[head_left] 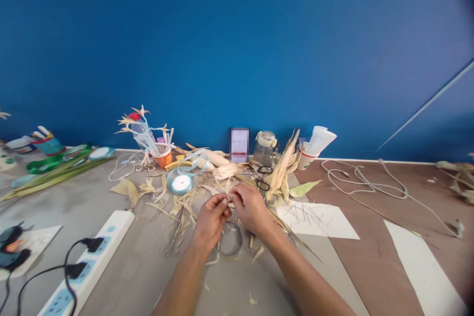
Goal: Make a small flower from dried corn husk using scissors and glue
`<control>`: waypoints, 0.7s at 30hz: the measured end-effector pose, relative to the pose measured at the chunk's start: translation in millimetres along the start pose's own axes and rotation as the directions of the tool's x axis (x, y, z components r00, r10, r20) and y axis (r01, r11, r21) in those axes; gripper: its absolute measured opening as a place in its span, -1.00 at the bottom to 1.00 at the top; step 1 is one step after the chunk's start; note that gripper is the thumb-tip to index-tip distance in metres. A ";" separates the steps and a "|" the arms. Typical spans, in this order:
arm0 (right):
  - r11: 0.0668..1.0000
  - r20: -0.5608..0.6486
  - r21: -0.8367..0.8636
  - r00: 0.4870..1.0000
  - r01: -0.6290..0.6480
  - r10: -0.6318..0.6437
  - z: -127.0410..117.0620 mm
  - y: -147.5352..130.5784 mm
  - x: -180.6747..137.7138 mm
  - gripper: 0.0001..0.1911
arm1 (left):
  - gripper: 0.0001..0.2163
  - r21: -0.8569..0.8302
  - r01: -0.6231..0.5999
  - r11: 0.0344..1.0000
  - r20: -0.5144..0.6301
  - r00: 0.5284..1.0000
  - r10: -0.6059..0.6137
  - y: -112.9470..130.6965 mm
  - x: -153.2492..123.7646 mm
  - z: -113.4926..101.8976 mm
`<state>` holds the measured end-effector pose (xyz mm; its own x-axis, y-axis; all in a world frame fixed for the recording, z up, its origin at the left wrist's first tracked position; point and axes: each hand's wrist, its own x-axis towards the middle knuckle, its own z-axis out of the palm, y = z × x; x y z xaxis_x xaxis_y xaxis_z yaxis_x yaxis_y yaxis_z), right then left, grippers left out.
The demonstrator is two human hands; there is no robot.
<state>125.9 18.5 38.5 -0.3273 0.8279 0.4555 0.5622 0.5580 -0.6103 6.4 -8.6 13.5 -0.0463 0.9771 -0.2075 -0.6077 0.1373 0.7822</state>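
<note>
Power strip [99,262] near left | grey ring [231,255] on table [129,276], just nearer than the hands | left hand [213,219], right hand [252,207]: fingertips close together, pinching pale husk piece [228,187] between them | ribbon spool [181,184] beyond, leftward | phone [240,145] upright by blue wall [237,49]

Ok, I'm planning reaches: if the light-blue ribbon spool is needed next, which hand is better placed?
Probably the left hand: the light-blue ribbon spool lies ahead and to its left, while the right hand is farther away. Both seem to be pinching a pale husk piece.
</note>
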 end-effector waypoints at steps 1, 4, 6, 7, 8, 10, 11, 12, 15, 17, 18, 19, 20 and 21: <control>1.000 -0.002 0.004 1.000 0.000 0.000 -0.1 0.2 -0.1 -0.86 | -0.75 -0.003 0.002 1.000 0.003 1.000 -0.002 0.6 -0.6 0.4; 1.000 -0.005 0.025 1.000 0.000 0.000 0.1 0.5 -0.4 -0.87 | -0.74 -0.022 0.019 1.000 0.020 1.000 -0.018 1.9 -1.6 1.1; 0.999 -0.007 0.045 1.000 -0.004 0.004 0.3 0.5 -0.5 -0.87 | -0.74 -0.039 0.044 0.998 0.033 0.999 -0.043 2.3 -1.4 0.9; 0.998 -0.008 0.059 1.000 -0.005 0.006 0.4 0.4 -0.4 -0.86 | -0.74 -0.044 0.055 0.998 0.034 0.998 -0.054 2.3 -1.1 0.7; 0.997 -0.008 0.075 1.000 -0.007 0.007 0.4 0.3 -0.3 -0.86 | -0.73 -0.046 0.063 0.997 0.034 0.998 -0.062 2.2 -0.7 0.4; 0.994 -0.005 0.110 1.000 -0.013 0.013 0.4 -0.2 0.0 -0.85 | -0.73 -0.048 0.069 0.996 0.031 0.997 -0.067 2.2 -0.2 0.1; 0.992 -0.003 0.129 1.000 -0.019 0.019 0.3 -0.5 0.2 -0.84 | -0.73 -0.048 0.069 0.996 0.029 0.997 -0.068 2.2 -0.1 0.1; 0.989 -0.001 0.148 1.000 -0.026 0.026 0.1 -0.9 0.4 -0.84 | -0.72 -0.048 0.070 0.996 0.026 0.997 -0.068 2.4 -0.1 0.3; 0.971 0.000 0.234 0.999 -0.048 0.050 -1.0 -2.0 1.1 -0.82 | -0.71 -0.053 0.077 0.996 0.014 0.997 -0.077 3.8 -0.9 1.5; 0.944 -0.016 0.319 0.995 -0.087 0.097 -1.8 -1.6 1.8 -0.81 | -0.71 -0.064 0.081 0.995 0.000 0.997 -0.081 5.0 -1.8 2.3; 0.923 -0.028 0.364 0.989 -0.122 0.142 -2.0 -0.8 2.2 -0.81 | -0.71 -0.071 0.082 0.994 -0.006 0.997 -0.082 5.5 -2.3 2.7; 0.898 -0.036 0.407 0.979 -0.167 0.198 -2.0 0.3 2.7 -0.80 | -0.71 -0.079 0.081 0.994 -0.012 0.997 -0.082 5.9 -2.7 2.9; 0.870 -0.037 0.444 0.966 -0.215 0.258 -1.7 1.8 3.1 -0.80 | -0.71 -0.087 0.080 0.993 -0.015 0.997 -0.081 6.2 -3.1 3.1; 0.842 -0.026 0.473 0.951 -0.260 0.308 -1.1 3.6 3.5 -0.79 | -0.71 -0.094 0.078 0.993 -0.016 0.997 -0.080 6.4 -3.4 3.2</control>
<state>127.6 23.4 38.6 -0.1181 0.9579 0.2618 0.1988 0.2811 -0.9388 5.2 -10.5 21.1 -0.0103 0.9604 -0.2785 -0.6813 0.1971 0.7050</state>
